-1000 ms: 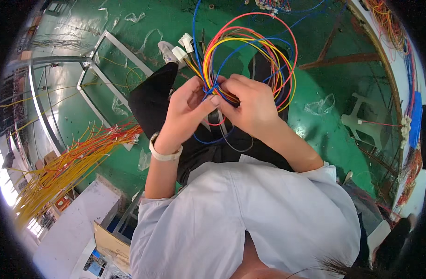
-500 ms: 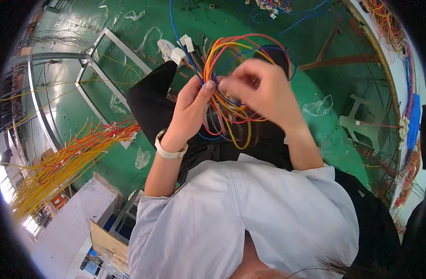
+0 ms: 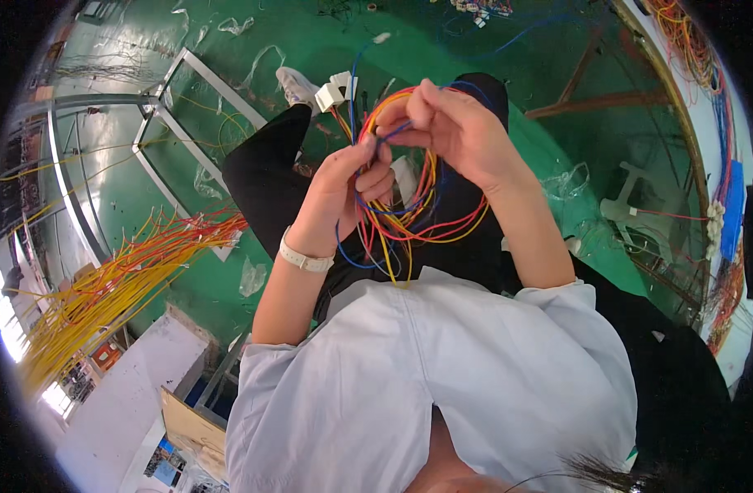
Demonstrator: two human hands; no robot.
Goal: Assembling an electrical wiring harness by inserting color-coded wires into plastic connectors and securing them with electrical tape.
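Observation:
A coiled bundle of red, yellow and blue wires (image 3: 409, 223) hangs over my lap. My left hand (image 3: 348, 174) is closed around the bundle at its left side, thumb on top. From there a short blue wire (image 3: 395, 131) runs across to my right hand (image 3: 467, 135), whose fingers are pinched on it at the upper right of the coil. White connectors (image 3: 335, 92) stick out beyond my left hand on the wire ends. One blue end reaches farther up, over the floor. Parts of the coil are hidden behind my fingers.
Beside my left leg lies a thick sheaf of yellow and red wires (image 3: 138, 279). A metal frame (image 3: 187, 123) stands at the far left. To the right are a pale plastic stool (image 3: 648, 214) and a board edge with hanging wires (image 3: 689, 49). Plastic scraps (image 3: 251, 279) litter the green floor.
My right hand has risen from the coil's side and now pinches a blue wire near my left hand. The coil has shifted lower, and the connectors have turned slightly to the right.

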